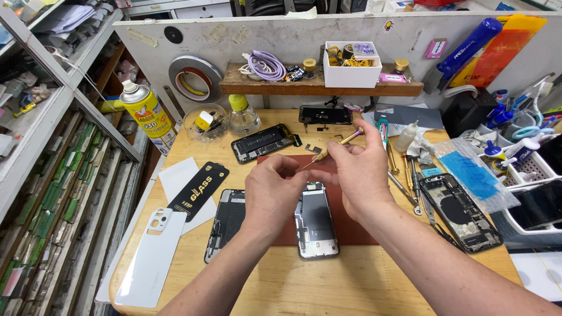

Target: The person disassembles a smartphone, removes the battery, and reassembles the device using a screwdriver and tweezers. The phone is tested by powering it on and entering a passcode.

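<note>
My right hand (351, 172) holds a small brass-handled screwdriver (336, 143), its tip pointing left toward my left hand (272, 190). My left fingers are pinched together right at the tip, possibly on a tiny part too small to make out. Both hands hover over an opened phone frame (316, 225) lying on a dark red mat (351, 228) on the wooden bench.
Another opened phone chassis (225, 222) lies left of the mat, a third (459, 210) at the right beside loose tools (407, 175). A white back cover (152, 257) and a black glass package (198, 190) lie left. Spray can (147, 114), glass bottle (243, 114) and shelf (319, 88) stand behind.
</note>
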